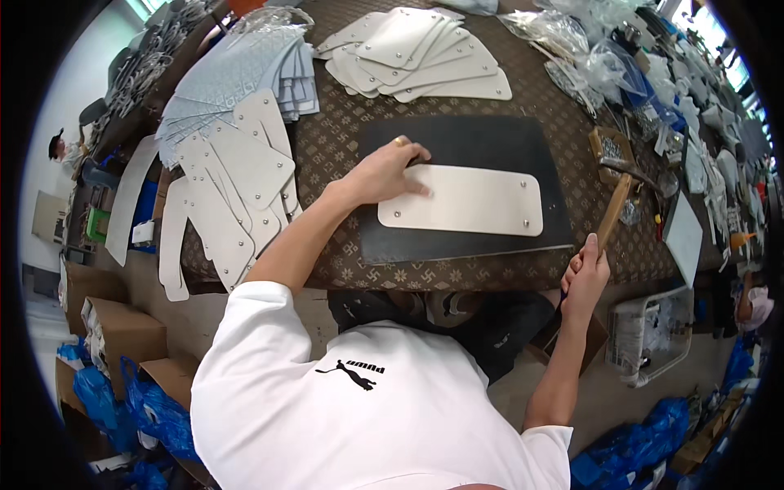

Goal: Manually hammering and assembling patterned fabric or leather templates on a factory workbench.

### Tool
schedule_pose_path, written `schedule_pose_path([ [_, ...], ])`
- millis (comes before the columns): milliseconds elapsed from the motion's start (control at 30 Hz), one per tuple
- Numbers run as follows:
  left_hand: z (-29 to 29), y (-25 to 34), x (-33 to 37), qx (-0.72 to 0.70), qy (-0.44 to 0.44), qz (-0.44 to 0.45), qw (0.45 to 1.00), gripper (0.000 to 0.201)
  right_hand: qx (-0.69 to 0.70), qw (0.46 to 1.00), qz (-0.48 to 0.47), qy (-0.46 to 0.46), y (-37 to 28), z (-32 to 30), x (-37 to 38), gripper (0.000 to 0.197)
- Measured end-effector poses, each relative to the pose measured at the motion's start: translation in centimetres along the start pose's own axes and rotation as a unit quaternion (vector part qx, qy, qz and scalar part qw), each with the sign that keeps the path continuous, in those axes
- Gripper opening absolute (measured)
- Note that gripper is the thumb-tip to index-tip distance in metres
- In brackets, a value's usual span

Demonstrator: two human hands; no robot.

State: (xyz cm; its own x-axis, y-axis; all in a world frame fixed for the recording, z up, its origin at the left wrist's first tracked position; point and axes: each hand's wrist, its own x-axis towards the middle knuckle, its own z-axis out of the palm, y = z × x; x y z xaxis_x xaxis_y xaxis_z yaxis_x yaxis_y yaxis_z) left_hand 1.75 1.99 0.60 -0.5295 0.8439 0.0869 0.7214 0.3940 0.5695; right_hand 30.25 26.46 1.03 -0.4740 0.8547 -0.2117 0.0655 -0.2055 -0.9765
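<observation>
A white rounded rectangular panel [465,200] with metal studs near its corners lies flat on a black mat [490,139]. My left hand [385,171] grips the panel's left end, its thumb on the top face and its fingers curled at the far edge. To the right of the mat, my right hand [585,276] is closed around the wooden handle of a hammer [614,207]. The hammer's metal head is raised at the far end of the handle, near a small box of metal fasteners [611,147].
Similar white studded panels [245,167] overlap at the left, beside stacked grey-blue sheets [208,98]. Another pile of white panels [416,53] lies at the back. Plastic bags [629,65] and tools crowd the patterned tabletop's [327,139] right side. A plastic crate [651,336] stands below.
</observation>
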Motion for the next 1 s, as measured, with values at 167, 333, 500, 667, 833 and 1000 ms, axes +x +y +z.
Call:
schedule_pose_path([
  [167,-0.6,-0.6,-2.2,0.076,-0.038,-0.059,0.995,0.069,0.006,0.998,-0.052,0.034,2.1,0.9,4.4,0.039],
  [333,-2.6,-2.5,0.9,0.072,-0.087,-0.141,0.984,0.059,0.018,0.996,-0.064,0.062,2.6,1.9,5.1,0.04],
  [500,-8.7,-6.7,6.2,0.045,0.225,-0.096,0.969,0.044,0.037,0.995,-0.076,0.043,3.1,1.7,5.1,0.04],
  [667,-14.8,-5.5,2.9,-0.017,0.354,-0.14,0.925,0.047,0.016,0.995,-0.08,0.065,3.4,1.1,5.4,0.038],
  [833,-13.2,-8.5,-11.2,0.121,0.397,-0.36,0.835,0.045,-0.034,0.991,-0.092,0.091,3.4,1.3,5.2,0.041],
  [1000,-11.6,-9.5,-26.0,0.15,0.318,-0.624,0.698,0.084,-0.08,0.987,-0.107,0.089,3.1,2.2,5.5,0.045],
])
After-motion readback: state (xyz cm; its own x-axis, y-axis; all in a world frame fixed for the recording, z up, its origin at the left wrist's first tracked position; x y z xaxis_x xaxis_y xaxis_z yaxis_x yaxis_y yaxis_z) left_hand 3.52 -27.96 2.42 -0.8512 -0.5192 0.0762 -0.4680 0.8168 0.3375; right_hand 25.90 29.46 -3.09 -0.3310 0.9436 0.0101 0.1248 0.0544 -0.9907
